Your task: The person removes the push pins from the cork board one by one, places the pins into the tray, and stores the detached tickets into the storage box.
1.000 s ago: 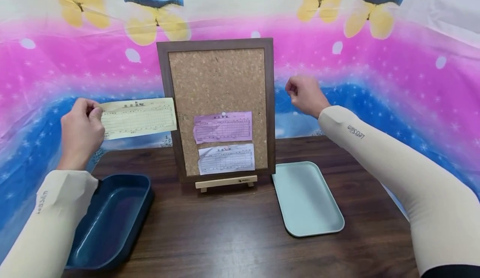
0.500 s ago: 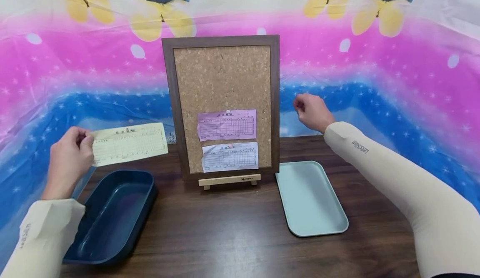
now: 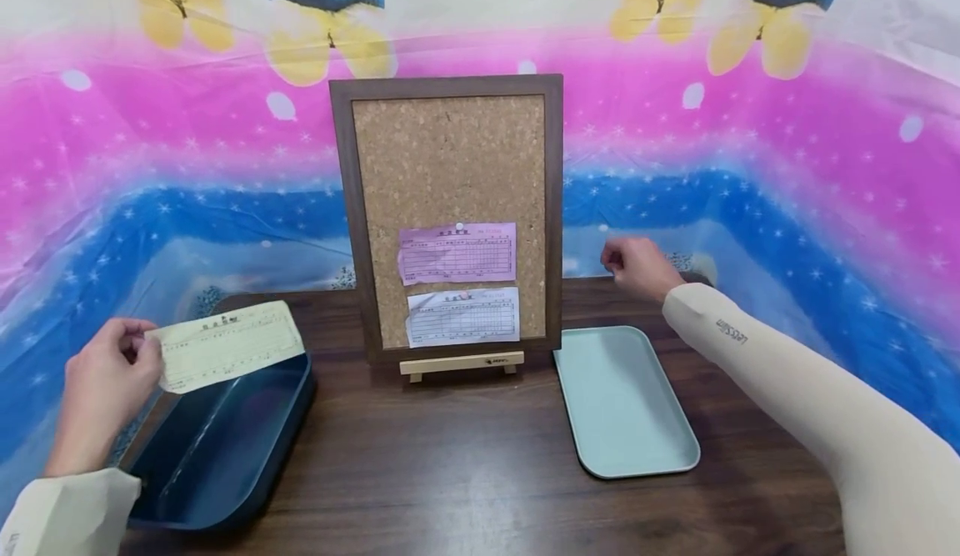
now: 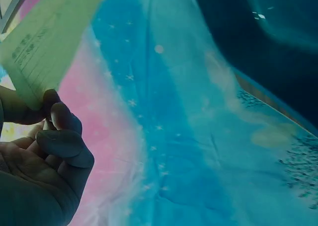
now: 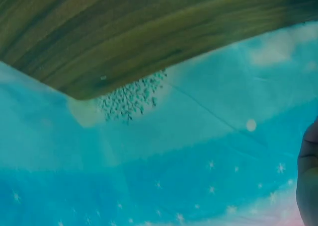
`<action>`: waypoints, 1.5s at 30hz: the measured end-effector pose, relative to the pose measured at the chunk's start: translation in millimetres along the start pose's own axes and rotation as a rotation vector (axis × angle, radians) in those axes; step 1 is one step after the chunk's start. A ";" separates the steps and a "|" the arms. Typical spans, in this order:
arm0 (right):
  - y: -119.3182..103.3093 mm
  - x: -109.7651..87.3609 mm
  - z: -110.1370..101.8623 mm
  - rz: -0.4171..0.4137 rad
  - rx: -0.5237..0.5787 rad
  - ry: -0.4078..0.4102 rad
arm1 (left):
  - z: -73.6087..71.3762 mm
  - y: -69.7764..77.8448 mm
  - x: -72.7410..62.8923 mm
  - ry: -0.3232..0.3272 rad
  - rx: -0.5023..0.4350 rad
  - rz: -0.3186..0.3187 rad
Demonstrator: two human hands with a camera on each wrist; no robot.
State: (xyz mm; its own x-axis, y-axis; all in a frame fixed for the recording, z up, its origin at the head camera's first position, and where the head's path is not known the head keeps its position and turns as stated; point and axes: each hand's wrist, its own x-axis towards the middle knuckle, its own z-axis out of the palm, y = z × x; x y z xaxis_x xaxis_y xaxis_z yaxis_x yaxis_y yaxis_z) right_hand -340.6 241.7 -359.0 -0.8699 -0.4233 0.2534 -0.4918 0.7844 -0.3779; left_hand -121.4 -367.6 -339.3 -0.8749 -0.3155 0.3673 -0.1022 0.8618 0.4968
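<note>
My left hand (image 3: 111,385) pinches the left end of a yellow receipt slip (image 3: 232,346), tilted above the dark blue bin (image 3: 279,448). In the left wrist view, thumb and fingers hold the corner of the slip (image 4: 52,42). My right hand (image 3: 642,267) is raised behind the pale green tray (image 3: 630,406), right of the corkboard (image 3: 450,156). Its fingers are curled, and nothing shows in them; their inner side is hidden. Pinned low on the board are a pink receipt slip (image 3: 459,254) and, below it, a white one (image 3: 463,319).
A small wooden easel (image 3: 461,363) supports the framed board on the dark wooden table (image 3: 450,473). Behind hangs a printed cloth (image 3: 630,122). The bin stands at the table's left, and the green tray is close to the board's right foot.
The yellow slip has come down and left with my left hand, from beside the board to over the bin. My right hand has sunk and shifted slightly right, fingers still curled.
</note>
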 end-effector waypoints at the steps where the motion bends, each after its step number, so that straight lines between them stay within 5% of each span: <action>1: 1.8 -2.0 2.8 -0.007 -0.002 -0.010 | 1.2 -1.9 -2.7 0.010 0.007 -0.009; 6: 8.9 -10.8 18.7 -0.012 0.012 -0.080 | 6.8 -10.0 -14.7 0.059 0.054 -0.049; 11: 18.9 -17.2 35.1 -0.030 0.021 -0.111 | 9.2 -12.7 -23.9 0.021 0.088 -0.095; 17: 23.5 -25.0 47.3 0.000 0.056 -0.169 | 12.7 -12.8 -32.0 -0.137 0.099 -0.183; 27: 27.0 -37.8 66.1 0.053 0.106 -0.341 | 18.8 -27.0 -39.8 -0.317 0.123 -0.042; 30: 28.4 -41.3 70.7 0.045 0.123 -0.365 | 20.7 -27.5 -39.9 -0.358 0.143 -0.080; 37: 29.1 -46.2 78.3 0.042 0.112 -0.438 | 26.2 -31.9 -44.7 -0.596 0.187 -0.130; 45: 29.3 -48.5 86.0 0.034 0.132 -0.519 | 34.2 -42.8 -51.0 -0.738 0.181 -0.149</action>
State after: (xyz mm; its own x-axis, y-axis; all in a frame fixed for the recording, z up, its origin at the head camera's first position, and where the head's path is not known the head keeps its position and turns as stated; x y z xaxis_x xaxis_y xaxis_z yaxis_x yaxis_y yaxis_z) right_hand -316.1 246.2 -459.0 -0.7737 -0.5934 -0.2219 -0.4347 0.7520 -0.4955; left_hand -88.5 -374.8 -406.1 -0.9282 -0.1413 -0.3441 -0.2635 0.9027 0.3402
